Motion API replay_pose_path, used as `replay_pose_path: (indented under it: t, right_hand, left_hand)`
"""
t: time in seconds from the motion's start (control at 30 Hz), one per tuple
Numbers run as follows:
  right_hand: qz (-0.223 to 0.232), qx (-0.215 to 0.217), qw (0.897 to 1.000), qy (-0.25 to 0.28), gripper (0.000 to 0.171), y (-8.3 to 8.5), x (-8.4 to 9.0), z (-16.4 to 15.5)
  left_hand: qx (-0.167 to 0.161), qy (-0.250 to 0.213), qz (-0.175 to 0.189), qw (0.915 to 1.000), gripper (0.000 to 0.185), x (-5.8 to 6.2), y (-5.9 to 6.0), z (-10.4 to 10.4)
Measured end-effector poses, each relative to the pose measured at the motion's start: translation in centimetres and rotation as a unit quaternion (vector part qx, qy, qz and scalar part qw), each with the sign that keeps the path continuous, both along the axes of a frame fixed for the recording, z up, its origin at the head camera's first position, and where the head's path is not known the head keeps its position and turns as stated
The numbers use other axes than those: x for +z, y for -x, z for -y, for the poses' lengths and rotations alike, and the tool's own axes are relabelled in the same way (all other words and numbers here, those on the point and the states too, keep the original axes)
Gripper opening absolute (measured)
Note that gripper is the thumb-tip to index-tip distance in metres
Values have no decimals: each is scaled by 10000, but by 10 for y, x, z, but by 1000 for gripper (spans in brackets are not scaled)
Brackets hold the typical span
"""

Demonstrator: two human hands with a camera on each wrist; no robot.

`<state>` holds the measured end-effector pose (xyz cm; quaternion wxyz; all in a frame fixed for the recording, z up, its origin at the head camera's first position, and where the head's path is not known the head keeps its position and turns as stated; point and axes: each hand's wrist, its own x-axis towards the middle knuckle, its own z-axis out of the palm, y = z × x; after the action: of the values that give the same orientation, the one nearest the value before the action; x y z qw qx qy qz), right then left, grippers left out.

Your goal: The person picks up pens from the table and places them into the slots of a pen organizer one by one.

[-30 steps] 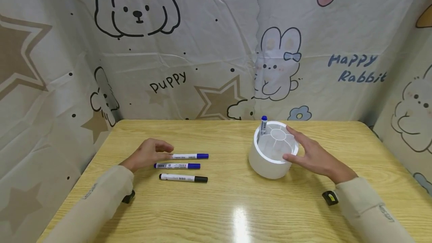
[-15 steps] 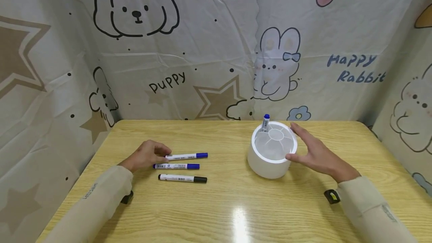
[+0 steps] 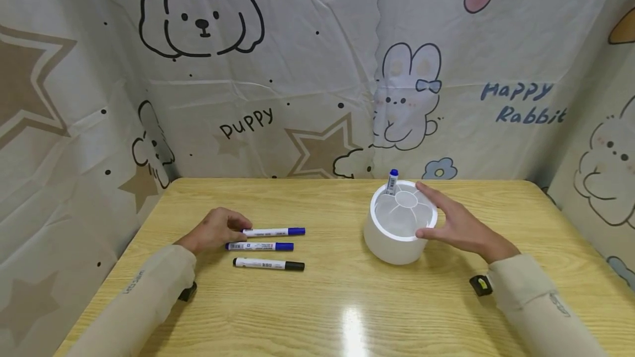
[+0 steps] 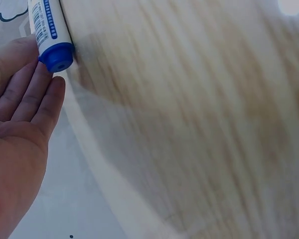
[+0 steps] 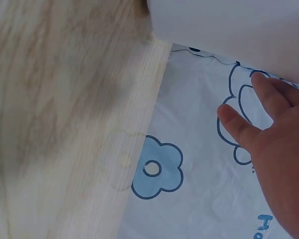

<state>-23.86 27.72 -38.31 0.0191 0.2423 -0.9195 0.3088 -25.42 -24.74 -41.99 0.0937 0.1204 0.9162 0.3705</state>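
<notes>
In the head view my left hand [image 3: 218, 228] pinches the left end of the farthest blue-capped marker [image 3: 273, 232] between thumb and fingers. Just nearer lies a second blue-capped marker [image 3: 260, 246], and nearest of the row a black-capped marker [image 3: 268, 264]. Blue-ended marker [image 4: 52, 35] appears beside my left fingers in the left wrist view. My right hand [image 3: 461, 230] holds the right side of a round white pen holder [image 3: 394, 249], thumb at the near rim, fingers at the far rim. One blue-ended marker [image 3: 392, 183] stands in a back compartment of it.
Everything stands on a light wood-grain table [image 3: 317, 302]. Its back edge meets a printed cloth [image 3: 317, 70] that also hangs at both sides. Black wrist devices, such as the one at the right sleeve [image 3: 481, 285], sit under the cuffs.
The pen holder has turned, bringing its standing marker rightward and toward the back. My right hand came off the rim and is back on it. The left hand shifted slightly left along the marker.
</notes>
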Motion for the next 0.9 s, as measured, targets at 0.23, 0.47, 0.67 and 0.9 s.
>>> replay_pose_path:
  t: [0.23,0.47,0.67,0.9]
  right_hand:
    - [-286,46,9993,239,92,-2,2,2]
    - [81,-32,9998,162,94,0,3,6]
    - [227,-175,9994,168,94,0,0,9]
    - [191,-188,9995,190,93,-1,0,9]
  left_hand:
    - [57,40,-88,9999,23,8,1,-1]
    - [-18,-216,-184,9996,26,14,0,-1]
    - [-85,-426,-361,9984,27,18,0,-1]
    - [28,-555,-448,9975,28,22,-1,-1]
